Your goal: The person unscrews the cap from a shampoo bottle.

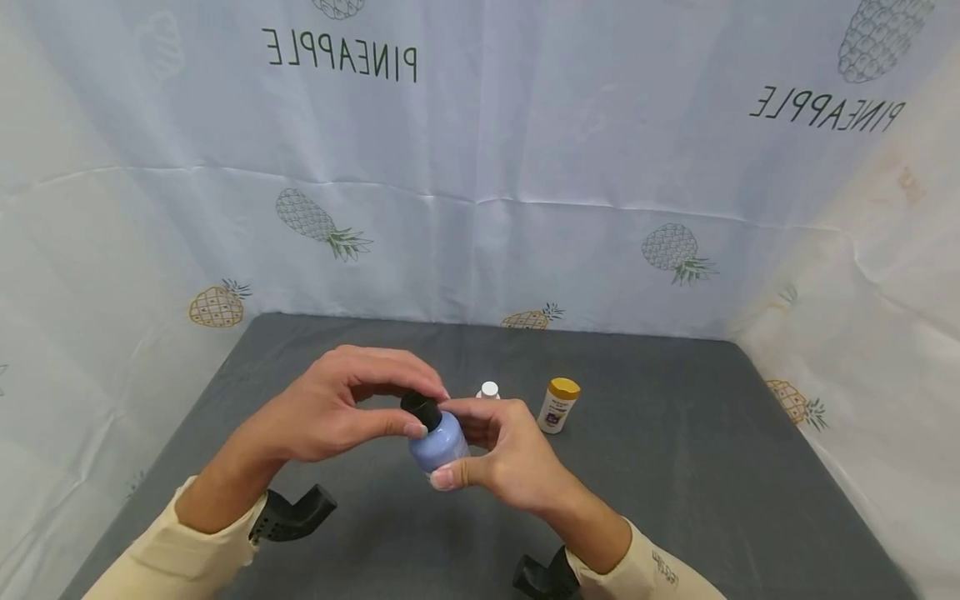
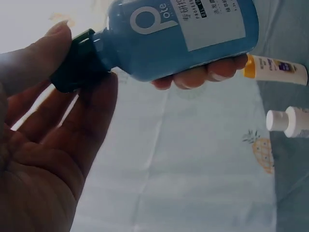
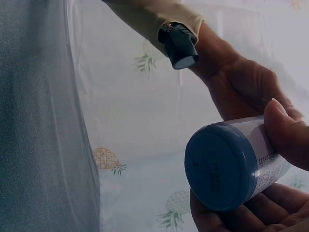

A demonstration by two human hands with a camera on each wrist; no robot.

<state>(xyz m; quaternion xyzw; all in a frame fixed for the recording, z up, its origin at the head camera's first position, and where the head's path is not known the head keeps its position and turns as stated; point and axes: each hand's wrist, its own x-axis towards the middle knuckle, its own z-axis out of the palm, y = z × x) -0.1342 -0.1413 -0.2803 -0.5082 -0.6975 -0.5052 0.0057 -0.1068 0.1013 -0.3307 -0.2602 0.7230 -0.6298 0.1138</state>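
Observation:
A light-blue bottle (image 1: 437, 444) with a black cap (image 1: 420, 408) is held tilted above the grey table. My left hand (image 1: 330, 408) pinches the cap between thumb and fingers. Around the bottle's body, my right hand (image 1: 517, 454) curls its thumb and fingers. The left wrist view shows the bottle's white label (image 2: 210, 24) and the cap at the neck; whether it is screwed tight I cannot tell. In the right wrist view the bottle's round blue base (image 3: 217, 166) faces the camera.
Behind my right hand stands a small white-capped bottle (image 1: 489, 390), partly hidden. To its right is a white bottle with a yellow cap (image 1: 557, 408). The grey tabletop (image 1: 675, 467) ends at a pineapple-print curtain (image 1: 465, 250) at the back and sides.

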